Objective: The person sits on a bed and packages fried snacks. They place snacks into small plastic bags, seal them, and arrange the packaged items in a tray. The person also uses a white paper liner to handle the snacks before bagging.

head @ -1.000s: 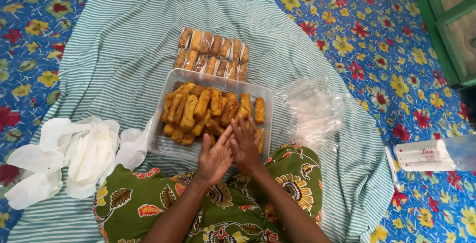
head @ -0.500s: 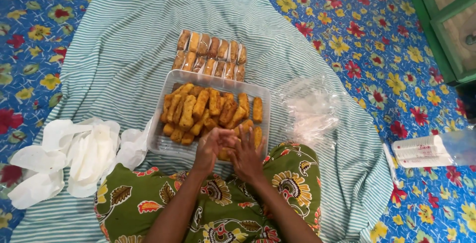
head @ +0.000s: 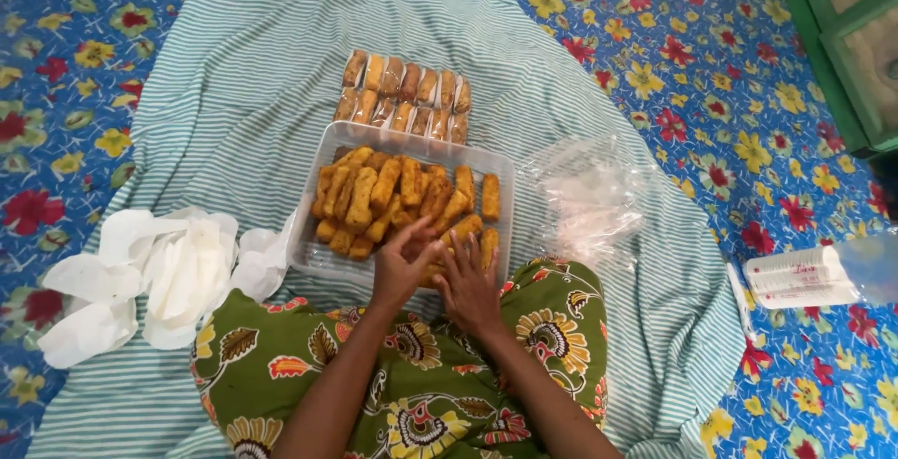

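Left hand pinching fried stick at near edge of clear tray, right hand flat, fingers spread on sticks beside it. Wrapped sticks already in two rows behind tray, big loose pile left. Plastic bags right, white papers left, striped cloth roomy up top

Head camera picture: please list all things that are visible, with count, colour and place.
tray: one, clear plastic, centre, on the cloth
fried sticks: many, golden brown, in the tray
wrapped sticks: two rows, brown, behind the tray
cloth: one, green and white stripes, on the mat
mat: one, blue with flowers
paper sheets: several, white, left
plastic bags: pile, clear, right
left hand: at the tray's near edge
right hand: beside it
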